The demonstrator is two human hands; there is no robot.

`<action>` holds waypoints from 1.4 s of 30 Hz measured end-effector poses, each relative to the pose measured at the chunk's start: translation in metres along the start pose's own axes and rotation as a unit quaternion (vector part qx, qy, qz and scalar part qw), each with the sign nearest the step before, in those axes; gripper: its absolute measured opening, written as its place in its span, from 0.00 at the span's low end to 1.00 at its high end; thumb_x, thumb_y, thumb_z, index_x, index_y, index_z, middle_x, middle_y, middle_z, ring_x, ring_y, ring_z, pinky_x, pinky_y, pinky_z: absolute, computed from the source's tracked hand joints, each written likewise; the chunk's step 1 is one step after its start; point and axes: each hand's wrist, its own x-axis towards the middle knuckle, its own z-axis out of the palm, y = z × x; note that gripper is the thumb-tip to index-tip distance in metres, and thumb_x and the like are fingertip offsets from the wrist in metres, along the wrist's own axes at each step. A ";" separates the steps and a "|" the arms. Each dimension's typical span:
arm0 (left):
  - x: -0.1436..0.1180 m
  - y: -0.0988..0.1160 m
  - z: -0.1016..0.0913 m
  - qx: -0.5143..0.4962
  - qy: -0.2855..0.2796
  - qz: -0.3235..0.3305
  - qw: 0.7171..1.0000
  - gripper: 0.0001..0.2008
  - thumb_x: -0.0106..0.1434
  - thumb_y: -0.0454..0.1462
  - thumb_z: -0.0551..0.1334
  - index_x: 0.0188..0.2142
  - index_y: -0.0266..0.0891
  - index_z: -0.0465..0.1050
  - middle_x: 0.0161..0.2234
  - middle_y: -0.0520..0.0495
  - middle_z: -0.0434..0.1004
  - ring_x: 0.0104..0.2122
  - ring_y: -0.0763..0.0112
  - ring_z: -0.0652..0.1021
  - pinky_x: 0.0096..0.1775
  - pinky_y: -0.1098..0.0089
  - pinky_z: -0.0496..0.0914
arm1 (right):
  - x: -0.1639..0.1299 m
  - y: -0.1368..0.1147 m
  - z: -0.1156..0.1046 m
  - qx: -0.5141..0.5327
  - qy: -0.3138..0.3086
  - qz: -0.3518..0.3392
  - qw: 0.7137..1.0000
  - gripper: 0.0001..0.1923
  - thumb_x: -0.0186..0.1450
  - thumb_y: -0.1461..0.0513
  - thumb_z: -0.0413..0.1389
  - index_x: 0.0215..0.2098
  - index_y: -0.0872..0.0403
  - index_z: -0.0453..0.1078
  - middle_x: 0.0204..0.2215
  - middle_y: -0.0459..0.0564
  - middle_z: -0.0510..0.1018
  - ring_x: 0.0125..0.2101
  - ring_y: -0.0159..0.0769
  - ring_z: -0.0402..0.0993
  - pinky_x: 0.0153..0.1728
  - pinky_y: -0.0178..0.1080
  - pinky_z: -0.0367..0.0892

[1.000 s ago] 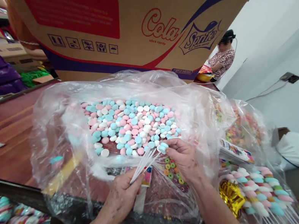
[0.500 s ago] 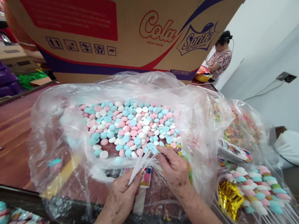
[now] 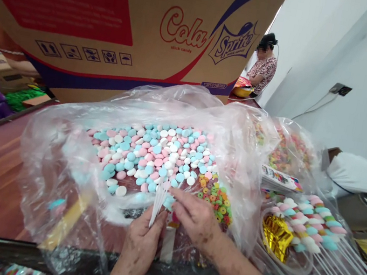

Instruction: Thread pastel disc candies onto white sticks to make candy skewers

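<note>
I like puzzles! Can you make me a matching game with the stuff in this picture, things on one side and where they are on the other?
Things:
1. white sticks
2. big box
3. gold wrapper
4. ring candies

Places:
A. behind the plastic bag
B. beside the finished candy skewers, at the right
C. in the left hand
D. just past the right hand, next to the pastel discs

Pairs: 1-C, 2-A, 3-B, 4-D
</note>
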 end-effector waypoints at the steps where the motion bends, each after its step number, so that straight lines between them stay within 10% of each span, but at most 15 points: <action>1: 0.000 0.000 0.000 0.001 -0.001 -0.001 1.000 0.18 0.58 0.48 0.65 0.18 0.41 0.70 0.09 0.58 0.58 0.12 0.74 0.61 0.15 0.75 0.52 | 0.005 0.005 -0.010 -0.037 0.014 0.016 0.999 0.15 0.69 0.62 0.51 0.52 0.49 0.73 0.46 0.48 0.81 0.41 0.35 0.79 0.46 0.36 0.73; 10: -0.002 0.000 0.003 0.006 -0.004 -0.017 1.000 0.17 0.58 0.50 0.64 0.24 0.40 0.72 0.09 0.60 0.57 0.11 0.75 0.59 0.15 0.75 0.53 | 0.027 0.066 -0.040 -0.392 -0.129 0.048 0.910 0.09 0.61 0.71 0.54 0.30 0.52 0.72 0.32 0.53 0.77 0.35 0.40 0.71 0.35 0.37 0.64; 17: -0.002 -0.001 0.001 0.027 -0.028 -0.004 0.999 0.14 0.61 0.48 0.61 0.27 0.40 0.72 0.13 0.59 0.58 0.13 0.75 0.59 0.18 0.74 0.54 | 0.028 0.059 -0.035 -0.305 -0.093 0.117 0.940 0.06 0.60 0.69 0.53 0.31 0.54 0.70 0.31 0.54 0.78 0.33 0.39 0.73 0.34 0.38 0.64; 20: -0.002 0.000 -0.001 0.068 -0.061 0.027 0.995 0.13 0.63 0.45 0.59 0.28 0.40 0.72 0.16 0.58 0.59 0.16 0.74 0.62 0.21 0.74 0.56 | 0.028 0.053 -0.036 -0.046 -0.030 0.193 0.980 0.05 0.60 0.64 0.55 0.36 0.52 0.69 0.28 0.47 0.78 0.29 0.36 0.74 0.30 0.36 0.66; 25: -0.001 0.001 -0.003 0.124 -0.079 0.056 0.987 0.15 0.64 0.45 0.56 0.27 0.39 0.72 0.17 0.57 0.60 0.19 0.72 0.64 0.24 0.73 0.58 | 0.027 0.035 -0.034 0.264 0.010 0.268 0.927 0.11 0.56 0.58 0.61 0.37 0.52 0.73 0.24 0.43 0.78 0.26 0.35 0.75 0.31 0.37 0.70; 36: 0.000 0.005 -0.001 0.140 -0.077 0.051 0.986 0.15 0.64 0.45 0.55 0.31 0.38 0.75 0.17 0.57 0.61 0.20 0.70 0.65 0.25 0.72 0.59 | 0.020 0.026 -0.031 0.223 0.034 0.256 0.940 0.12 0.56 0.59 0.61 0.38 0.53 0.75 0.28 0.45 0.80 0.29 0.36 0.77 0.33 0.38 0.71; 42: -0.001 0.006 -0.002 0.144 -0.075 0.063 0.985 0.15 0.64 0.45 0.56 0.30 0.38 0.76 0.17 0.56 0.61 0.20 0.70 0.65 0.25 0.72 0.60 | 0.016 0.023 -0.031 0.084 0.047 0.103 0.990 0.09 0.62 0.64 0.56 0.38 0.50 0.77 0.38 0.47 0.81 0.41 0.37 0.76 0.47 0.40 0.68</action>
